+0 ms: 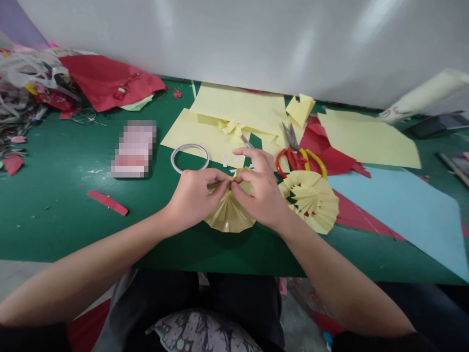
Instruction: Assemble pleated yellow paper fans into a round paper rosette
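Note:
A pleated yellow paper fan (230, 215) is held near the table's front edge, its folds spreading toward me. My left hand (198, 195) pinches its gathered centre between thumb and index finger. From the other side my right hand (260, 190) pinches the same centre, its other fingers raised. The fingertips hide the middle of the fan. Just right of my right hand lies a second pleated yellow round (317, 203) with cut-out gaps. Behind my left hand is a roll of white tape (190, 145). Small white strips (224, 160) lie behind the fan.
Scissors with red and yellow handles (293, 139) lie behind the second round. Yellow sheets (238, 105) cover the back middle; a blue sheet (403, 205) and red paper (322, 146) lie right. At left are a blurred phone-like object (135, 149), a red strip (107, 202) and piled scraps (25, 98).

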{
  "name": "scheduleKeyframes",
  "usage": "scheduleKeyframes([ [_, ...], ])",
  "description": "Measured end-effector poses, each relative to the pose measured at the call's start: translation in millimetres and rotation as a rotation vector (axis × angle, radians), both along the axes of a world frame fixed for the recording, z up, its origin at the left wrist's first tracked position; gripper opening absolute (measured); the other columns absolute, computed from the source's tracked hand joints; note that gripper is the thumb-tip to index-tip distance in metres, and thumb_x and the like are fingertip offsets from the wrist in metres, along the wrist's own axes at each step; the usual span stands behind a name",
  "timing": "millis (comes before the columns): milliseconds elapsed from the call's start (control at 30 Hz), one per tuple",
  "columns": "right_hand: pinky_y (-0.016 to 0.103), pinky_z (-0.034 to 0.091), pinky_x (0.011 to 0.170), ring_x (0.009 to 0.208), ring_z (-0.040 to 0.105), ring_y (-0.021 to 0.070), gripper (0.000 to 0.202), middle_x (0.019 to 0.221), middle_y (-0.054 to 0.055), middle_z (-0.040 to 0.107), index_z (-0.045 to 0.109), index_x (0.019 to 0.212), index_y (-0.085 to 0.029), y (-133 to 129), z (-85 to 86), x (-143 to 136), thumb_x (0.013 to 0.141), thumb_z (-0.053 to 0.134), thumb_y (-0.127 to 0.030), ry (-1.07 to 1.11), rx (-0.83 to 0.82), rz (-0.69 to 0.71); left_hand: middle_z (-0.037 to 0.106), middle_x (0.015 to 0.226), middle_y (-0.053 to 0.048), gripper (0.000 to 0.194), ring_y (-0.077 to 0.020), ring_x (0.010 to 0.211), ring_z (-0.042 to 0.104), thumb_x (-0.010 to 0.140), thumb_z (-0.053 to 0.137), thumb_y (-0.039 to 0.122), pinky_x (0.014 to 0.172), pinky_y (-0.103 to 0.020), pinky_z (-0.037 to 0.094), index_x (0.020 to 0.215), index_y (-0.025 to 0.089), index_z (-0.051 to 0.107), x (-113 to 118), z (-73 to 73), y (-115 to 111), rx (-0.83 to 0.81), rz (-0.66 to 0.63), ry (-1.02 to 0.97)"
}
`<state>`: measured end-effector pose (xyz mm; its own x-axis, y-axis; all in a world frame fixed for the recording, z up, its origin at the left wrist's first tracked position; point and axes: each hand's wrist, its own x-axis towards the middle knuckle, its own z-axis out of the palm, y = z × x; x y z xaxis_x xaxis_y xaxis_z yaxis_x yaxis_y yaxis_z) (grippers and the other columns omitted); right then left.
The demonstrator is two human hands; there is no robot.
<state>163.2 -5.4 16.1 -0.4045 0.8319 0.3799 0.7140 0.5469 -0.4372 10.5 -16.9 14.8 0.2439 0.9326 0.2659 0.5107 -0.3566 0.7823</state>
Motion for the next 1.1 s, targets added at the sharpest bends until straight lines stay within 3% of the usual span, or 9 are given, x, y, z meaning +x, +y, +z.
scheduleKeyframes([
  [267,0.045,0.035,0.096,0.113,0.04,0.026,0.02,0.12,0.007,0.05,0.048,0.053,-0.019,-2.7,-4.9,-3.4,0.073,0.048,-0.017,0.048,-0.006,-0.06,0.071,0.075,-0.002,0.013,-0.0113,0.067,0.065,0.077,0.054,0.017,0.06,-0.019,0.05,0.079,0.014,0.067,2.8,-9.6,-1.3,0.046,0.033,-0.047],
  [533,0.045,0.035,0.097,0.112,0.041,0.026,0.02,0.117,0.009,0.051,0.047,0.054,-0.019,-3.1,-6.0,-3.7,0.073,0.048,-0.018,0.069,0.031,-0.063,0.07,0.072,-0.001,0.012,-0.0103,0.064,0.064,0.077,0.054,0.018,0.057,-0.019,0.049,0.076,0.015,0.066,3.7,-6.9,-1.1,-0.004,0.045,-0.08],
  [967,0.045,0.034,0.099,0.114,0.041,0.0255,0.016,0.116,0.008,0.051,0.052,0.056,-0.018,0.1,3.0,3.2,0.071,0.049,-0.013,0.076,0.074,0.01,0.068,0.072,-0.003,0.014,-0.0103,0.066,0.062,0.076,0.054,0.024,0.058,-0.019,0.046,0.073,0.014,0.063,0.2,1.2,4.7,-0.269,0.025,-0.271],
  [1100,0.045,0.036,0.096,0.112,0.044,0.0256,0.018,0.114,0.006,0.053,0.052,0.051,-0.019,3.4,6.8,8.3,0.068,0.05,-0.014,0.137,0.041,-0.035,0.064,0.067,-0.001,0.014,-0.0094,0.06,0.057,0.075,0.054,0.026,0.051,-0.019,0.041,0.071,0.014,0.06,-4.0,0.0,11.3,-0.289,0.113,-0.252],
])
